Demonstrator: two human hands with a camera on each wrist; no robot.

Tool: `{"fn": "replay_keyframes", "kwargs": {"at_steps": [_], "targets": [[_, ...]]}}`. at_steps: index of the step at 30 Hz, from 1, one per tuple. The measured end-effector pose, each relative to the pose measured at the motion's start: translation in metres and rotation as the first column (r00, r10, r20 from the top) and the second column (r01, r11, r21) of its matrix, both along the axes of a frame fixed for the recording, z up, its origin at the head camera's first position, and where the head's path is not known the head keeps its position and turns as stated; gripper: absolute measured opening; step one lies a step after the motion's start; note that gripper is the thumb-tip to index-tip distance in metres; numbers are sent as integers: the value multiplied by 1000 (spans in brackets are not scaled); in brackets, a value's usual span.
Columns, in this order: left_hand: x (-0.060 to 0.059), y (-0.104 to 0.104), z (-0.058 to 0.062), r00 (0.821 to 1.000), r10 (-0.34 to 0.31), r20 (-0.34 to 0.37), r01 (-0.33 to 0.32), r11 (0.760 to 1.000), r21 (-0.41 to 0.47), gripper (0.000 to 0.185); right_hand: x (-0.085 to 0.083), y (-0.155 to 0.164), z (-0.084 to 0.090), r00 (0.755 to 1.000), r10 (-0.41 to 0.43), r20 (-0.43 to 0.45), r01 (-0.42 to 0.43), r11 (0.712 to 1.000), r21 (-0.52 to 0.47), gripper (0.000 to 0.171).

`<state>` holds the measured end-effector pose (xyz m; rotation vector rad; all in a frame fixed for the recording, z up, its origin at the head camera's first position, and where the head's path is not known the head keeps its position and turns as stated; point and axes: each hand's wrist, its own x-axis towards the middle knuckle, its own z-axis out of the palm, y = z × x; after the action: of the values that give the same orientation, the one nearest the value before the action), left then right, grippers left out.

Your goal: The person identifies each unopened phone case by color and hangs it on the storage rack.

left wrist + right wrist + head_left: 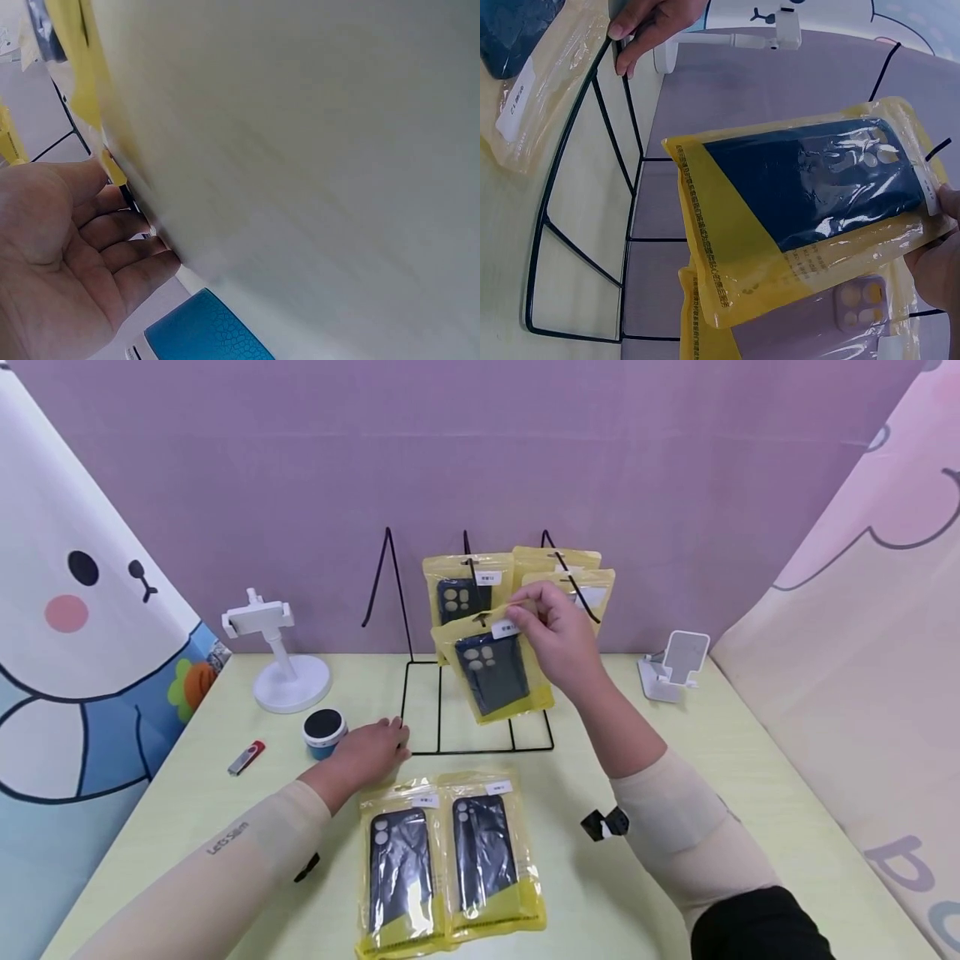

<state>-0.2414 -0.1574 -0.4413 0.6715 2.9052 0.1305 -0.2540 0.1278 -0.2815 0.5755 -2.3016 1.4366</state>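
My right hand (564,639) pinches the top corner of a yellow-edged packet (492,672) holding a dark blue phone case. The packet hangs tilted in front of the black wire display rack (480,752), its top overlapping the middle hook in the head view. Behind it, another dark-case packet (453,597) hangs on the rack, and light-purple-case packets (810,330) hang on the right hook. At the rack's front left corner, my left hand (372,752) grips the base wire between thumb and fingers. Two more packets with dark cases (401,868) lie flat nearest me.
Left of the rack stand a white phone holder (292,683) and a blue-and-white round speaker (324,745) close beside my left wrist. A red-and-silver USB stick (246,758) lies farther left. A white folding phone stand (675,668) is at the back right.
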Motion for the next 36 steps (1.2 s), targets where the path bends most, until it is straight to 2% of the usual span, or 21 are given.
{"fn": "replay_keyframes", "kwargs": {"at_steps": [9,16,27,36], "targets": [[0,0,2,1000,-4,-8,4,1000,2,49,-1,1,1,998,55,-15,-56,997,-54,19],[1,-1,1,1000,-8,1,8,1000,0,49,-10,-2,1,1000,22,19,-21,999,-32,22],[-1,-1,0,1000,-2,-2,2,1000,6,49,-14,1,-2,998,60,21,-58,992,-116,22],[1,1,0,1000,2,-7,-2,1000,11,50,-23,-5,2,999,8,47,-3,996,-93,24]]}}
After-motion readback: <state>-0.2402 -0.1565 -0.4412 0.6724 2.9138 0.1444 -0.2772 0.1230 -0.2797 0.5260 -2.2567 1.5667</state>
